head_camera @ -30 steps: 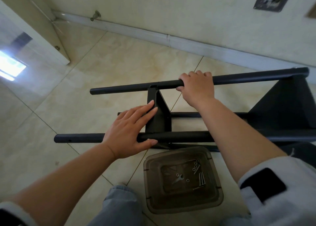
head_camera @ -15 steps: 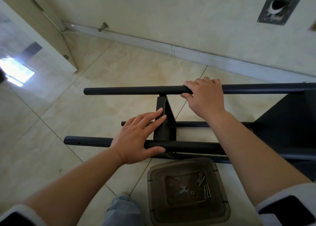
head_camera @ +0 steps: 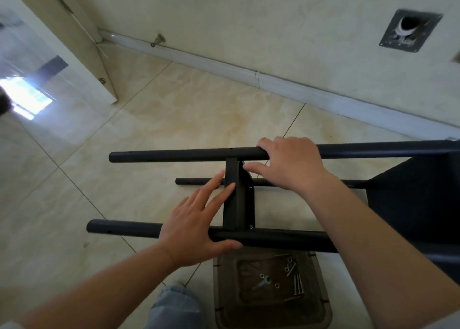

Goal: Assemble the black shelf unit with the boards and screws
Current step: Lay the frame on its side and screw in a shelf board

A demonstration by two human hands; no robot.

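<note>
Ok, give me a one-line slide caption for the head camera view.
Left hand flat on shelf board, right hand gripping upper black tube, screw tray below.

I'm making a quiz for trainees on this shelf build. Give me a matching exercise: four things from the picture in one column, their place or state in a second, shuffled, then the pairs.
Things:
1. left hand
2. right hand
3. screws
4. wall plate

Places or states:
A. lying in the brown plastic tray
B. fixed to the wall, with a round hole
C. curled over the far black tube
D. fingers straight, against the upright black board

Pairs: 1-D, 2-C, 3-A, 4-B
</note>
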